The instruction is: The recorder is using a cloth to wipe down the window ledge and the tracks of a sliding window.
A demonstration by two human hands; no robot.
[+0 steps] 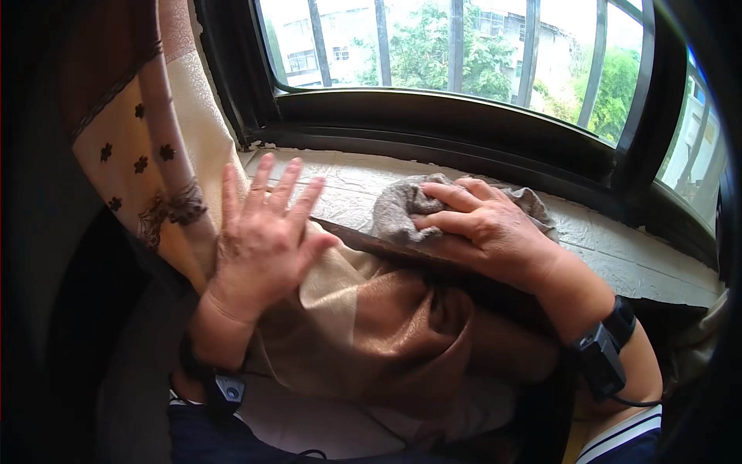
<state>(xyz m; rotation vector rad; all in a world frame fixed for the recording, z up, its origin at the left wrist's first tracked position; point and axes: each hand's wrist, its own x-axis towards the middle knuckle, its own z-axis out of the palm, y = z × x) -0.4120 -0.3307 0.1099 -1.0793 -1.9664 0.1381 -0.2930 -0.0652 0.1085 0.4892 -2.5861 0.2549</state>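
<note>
Under the fingers of my right hand [493, 229] is a crumpled grey cloth [400, 203], pressed on the white window sill [342, 168]. My left hand [264, 243] is spread with its fingers apart and holds nothing. It is over the left end of the sill, in front of the patterned curtain [203, 116]; whether its palm touches the curtain cannot be seen. Brown and cream curtain fabric [382, 313] hangs in folds below the sill's dark front edge [359, 238], between my two forearms.
A dark window frame [429, 127] rises behind the sill, with metal bars [455, 46] beyond the glass. Trees and buildings show outside. A strapped device [600, 359] sits on my right forearm, and another device [226, 391] is on my left wrist.
</note>
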